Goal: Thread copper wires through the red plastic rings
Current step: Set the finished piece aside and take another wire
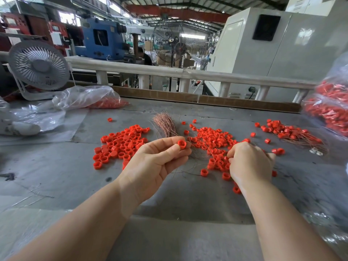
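My left hand (160,162) pinches one red plastic ring (182,144) between thumb and fingertips, and also holds the base of a bundle of copper wires (165,123) that fans up behind it. My right hand (248,162) lies knuckles-up with curled fingers over the middle pile of red rings (212,140); thin wires run under its fingertips, and what it holds is hidden. A second pile of loose rings (120,144) lies to the left. Rings with wires through them (290,133) lie at the right.
The grey worktable (169,204) carries a clear bag with red rings (90,99) at the back left and full bags of wired rings (331,110) at the right edge. A white desk fan (38,66) stands back left. A white rail (169,72) borders the far side.
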`<state>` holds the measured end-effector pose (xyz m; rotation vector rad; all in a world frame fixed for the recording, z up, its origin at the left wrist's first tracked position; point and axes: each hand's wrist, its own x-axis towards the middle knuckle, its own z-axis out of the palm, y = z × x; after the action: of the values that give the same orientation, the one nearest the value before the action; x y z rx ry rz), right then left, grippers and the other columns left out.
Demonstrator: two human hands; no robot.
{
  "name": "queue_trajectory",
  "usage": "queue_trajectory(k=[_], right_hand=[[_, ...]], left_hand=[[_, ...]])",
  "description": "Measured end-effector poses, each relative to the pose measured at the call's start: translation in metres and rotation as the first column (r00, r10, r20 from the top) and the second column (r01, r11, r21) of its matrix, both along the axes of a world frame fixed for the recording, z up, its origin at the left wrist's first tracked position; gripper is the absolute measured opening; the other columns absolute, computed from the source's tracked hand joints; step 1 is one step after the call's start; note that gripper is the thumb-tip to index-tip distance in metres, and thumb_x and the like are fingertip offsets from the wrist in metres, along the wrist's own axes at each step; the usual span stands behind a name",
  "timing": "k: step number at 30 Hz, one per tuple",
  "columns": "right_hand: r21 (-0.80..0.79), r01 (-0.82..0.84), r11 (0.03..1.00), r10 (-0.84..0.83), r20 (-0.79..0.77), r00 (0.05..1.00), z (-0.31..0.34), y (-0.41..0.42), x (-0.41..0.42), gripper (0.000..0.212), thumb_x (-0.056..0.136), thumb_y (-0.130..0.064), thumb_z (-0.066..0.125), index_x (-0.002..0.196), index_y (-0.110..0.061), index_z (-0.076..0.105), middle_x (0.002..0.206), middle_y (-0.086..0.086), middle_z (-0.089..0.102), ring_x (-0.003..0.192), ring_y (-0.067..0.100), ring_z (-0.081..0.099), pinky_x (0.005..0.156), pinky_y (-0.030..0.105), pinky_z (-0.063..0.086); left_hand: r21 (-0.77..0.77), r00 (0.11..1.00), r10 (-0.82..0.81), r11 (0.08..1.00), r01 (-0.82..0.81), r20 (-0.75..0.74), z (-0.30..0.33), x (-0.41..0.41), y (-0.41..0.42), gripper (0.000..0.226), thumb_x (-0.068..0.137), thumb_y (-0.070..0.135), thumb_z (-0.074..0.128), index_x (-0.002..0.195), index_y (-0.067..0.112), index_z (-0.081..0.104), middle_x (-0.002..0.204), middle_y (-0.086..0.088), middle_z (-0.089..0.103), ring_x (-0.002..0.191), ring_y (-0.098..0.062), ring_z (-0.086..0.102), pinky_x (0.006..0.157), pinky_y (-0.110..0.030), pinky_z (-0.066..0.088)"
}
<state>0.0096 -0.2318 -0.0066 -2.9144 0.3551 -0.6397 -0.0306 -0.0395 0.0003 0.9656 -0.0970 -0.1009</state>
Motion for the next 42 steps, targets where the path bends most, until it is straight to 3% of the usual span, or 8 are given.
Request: queue_trajectory(k=[7,14,20,32,36,42], right_hand=[[0.033,-0.009,0.999,0.008,0.034,0.999,-0.0008,0.0013,0.0016,0.025,0.086,-0.002,0.053,0.090,-0.023,0.068,0.096,0.000,0.065,0.103,0.023,0.054,0.091,0.037,0.029],[0.023,-0.021,1.000,0.021,-0.018,1.000,-0.0025,0.0027,0.0031,0.007,0.087,-0.025,0.062,0.086,-0.023,0.068,0.098,-0.003,0.066,0.104,0.023,0.055,0.090,0.036,0.030],[0.017,-0.024,1.000,0.024,0.005,1.000,-0.0034,0.0035,0.0029,0.012,0.086,-0.012,0.061,0.086,-0.023,0.066,0.098,-0.002,0.063,0.104,0.022,0.054,0.088,0.036,0.031],[0.013,-0.002,1.000,0.002,-0.026,1.000,-0.0033,0.0048,0.0034,0.018,0.087,-0.010,0.052,0.085,-0.019,0.067,0.099,0.000,0.062,0.104,0.024,0.055,0.093,0.037,0.033],[0.034,-0.011,0.999,0.011,-0.021,1.000,-0.0026,0.0053,0.0017,0.014,0.089,-0.016,0.055,0.094,-0.022,0.066,0.108,-0.001,0.060,0.109,0.022,0.053,0.097,0.038,0.031],[0.046,-0.020,0.999,0.021,-0.018,1.000,-0.0019,0.0061,0.0004,0.015,0.086,-0.010,0.059,0.092,-0.022,0.067,0.107,-0.001,0.062,0.110,0.022,0.052,0.096,0.038,0.032]], left_hand=[[0.002,1.000,-0.009,1.000,0.009,0.002,-0.0002,-0.0003,0.0003,0.016,0.066,0.007,0.064,0.076,0.008,0.076,0.085,-0.011,0.073,0.077,-0.015,0.071,0.065,-0.022,0.056],[0.014,1.000,-0.014,1.000,0.014,0.006,0.0004,-0.0011,0.0008,0.016,0.066,0.008,0.064,0.076,0.009,0.077,0.084,-0.010,0.073,0.077,-0.014,0.071,0.064,-0.021,0.056],[0.020,1.000,-0.020,1.000,0.020,0.009,0.0000,-0.0012,0.0008,0.016,0.066,0.008,0.065,0.076,0.010,0.077,0.084,-0.010,0.073,0.076,-0.014,0.071,0.065,-0.021,0.056],[0.016,1.000,-0.016,1.000,0.016,-0.008,0.0006,-0.0009,-0.0007,0.016,0.067,0.006,0.064,0.078,0.006,0.075,0.085,-0.011,0.072,0.076,-0.015,0.071,0.066,-0.022,0.057],[0.018,1.000,-0.013,1.000,0.013,-0.011,0.0004,-0.0007,-0.0007,0.017,0.066,0.007,0.064,0.079,0.006,0.074,0.086,-0.012,0.072,0.077,-0.015,0.071,0.065,-0.022,0.056],[0.017,1.000,-0.012,1.000,0.012,-0.009,0.0005,-0.0008,-0.0002,0.017,0.065,0.007,0.064,0.078,0.007,0.075,0.087,-0.012,0.073,0.076,-0.015,0.071,0.065,-0.022,0.057]])
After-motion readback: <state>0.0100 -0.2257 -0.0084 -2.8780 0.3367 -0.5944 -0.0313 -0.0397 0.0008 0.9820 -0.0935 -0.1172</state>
